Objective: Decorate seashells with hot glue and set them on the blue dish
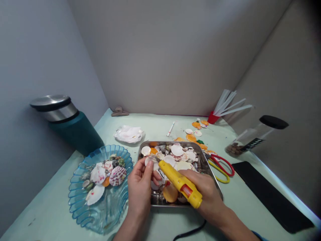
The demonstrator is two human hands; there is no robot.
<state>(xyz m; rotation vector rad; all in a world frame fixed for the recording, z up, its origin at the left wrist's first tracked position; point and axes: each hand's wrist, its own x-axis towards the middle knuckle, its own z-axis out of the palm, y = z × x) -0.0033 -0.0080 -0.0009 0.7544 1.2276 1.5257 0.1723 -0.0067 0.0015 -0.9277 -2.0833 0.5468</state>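
My left hand [142, 176] pinches a small pale seashell [149, 161] between thumb and fingers, above the left side of a metal tray. In my right hand [206, 188] is a yellow hot glue gun [179, 180], its nozzle pointing up and left at the shell. Whether the tip touches the shell I cannot tell. Beneath both hands, the metal tray [217, 183] holds many loose shells in white, orange and brown. To the left, a blue scalloped plate [100, 221] carries several shells, among them a purple-spotted scallop shell [117, 175].
A teal bottle [75, 130] stands at the left. Behind the tray lie a white plastic packet [129, 134] and orange shells [191, 138]. At the right are scissors [222, 169], a red cup [213, 117] of glue sticks, a clear jar [247, 139] and a black flat strip [271, 197].
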